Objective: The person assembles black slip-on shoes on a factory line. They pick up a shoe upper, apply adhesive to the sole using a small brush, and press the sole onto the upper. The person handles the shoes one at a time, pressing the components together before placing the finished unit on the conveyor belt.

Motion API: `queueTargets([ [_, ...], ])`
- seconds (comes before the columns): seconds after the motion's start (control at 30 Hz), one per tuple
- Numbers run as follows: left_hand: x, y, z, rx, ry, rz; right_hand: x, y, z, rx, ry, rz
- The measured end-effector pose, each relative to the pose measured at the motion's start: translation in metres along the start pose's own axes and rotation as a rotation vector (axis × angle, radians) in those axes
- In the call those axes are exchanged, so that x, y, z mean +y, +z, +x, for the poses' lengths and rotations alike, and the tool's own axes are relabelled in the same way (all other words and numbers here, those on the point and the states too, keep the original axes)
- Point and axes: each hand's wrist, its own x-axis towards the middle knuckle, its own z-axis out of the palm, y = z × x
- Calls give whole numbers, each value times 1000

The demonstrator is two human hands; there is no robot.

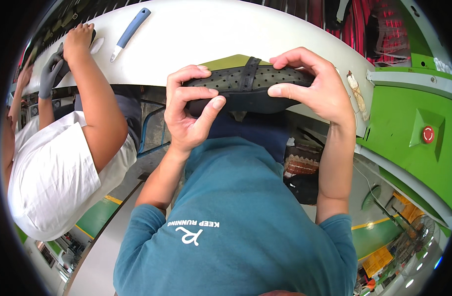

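Observation:
Between my hands, just over the near edge of the white table, is a shoe (221, 79) lying on its side. Its upper is dark see-through mesh with black dots, crossed by a black strap (249, 74), and its sole edge is black. Behind it rises an olive-green part (231, 61), perhaps a shoe last; the dark upper hides most of it. My left hand (189, 106) grips one end, thumb and fingers closed on it. At the opposite end my right hand (312, 81) pinches the shoe between thumb and fingers.
A blue-handled knife (132, 27) lies on the white table (196, 32). To my left, a person in a white shirt (63, 177) works, wearing a grey glove (49, 74). At right stands a green machine (408, 118) with a red button (428, 134); a wrapped stick-like tool (357, 96) lies beside it.

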Motion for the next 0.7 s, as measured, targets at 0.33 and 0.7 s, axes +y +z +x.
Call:
queueTargets([
  [0.33,-1,5,0,48,26,-14,33,-14,-5,29,29,276],
  [0.7,-6,17,0,14,-84,46,-17,-33,-30,331,-94,74],
])
